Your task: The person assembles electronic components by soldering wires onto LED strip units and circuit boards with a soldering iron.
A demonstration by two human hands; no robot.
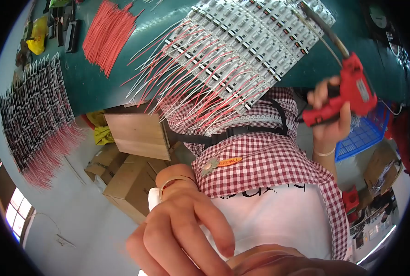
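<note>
My left hand (182,225) is raised close to the camera at the lower middle, its fingers apart and bent downward. Nothing shows in it; some fingertips are cut off by the lower edge. On the right, my right hand (331,131) is wrapped round the grip of a red soldering gun (357,87), slightly blurred. Its long metal tip points up and left over a large panel of small circuit boards (241,41). Red and white wires (186,80) fan out from the panel's near-left side and hang over the table edge toward my checked apron (255,170).
A bundle of red wires (108,37) lies on the green table (80,92). At the left, a stack of wired boards (37,115) overhangs its edge. Below are cardboard boxes (131,184), a wooden board (138,133) and a blue crate (363,133).
</note>
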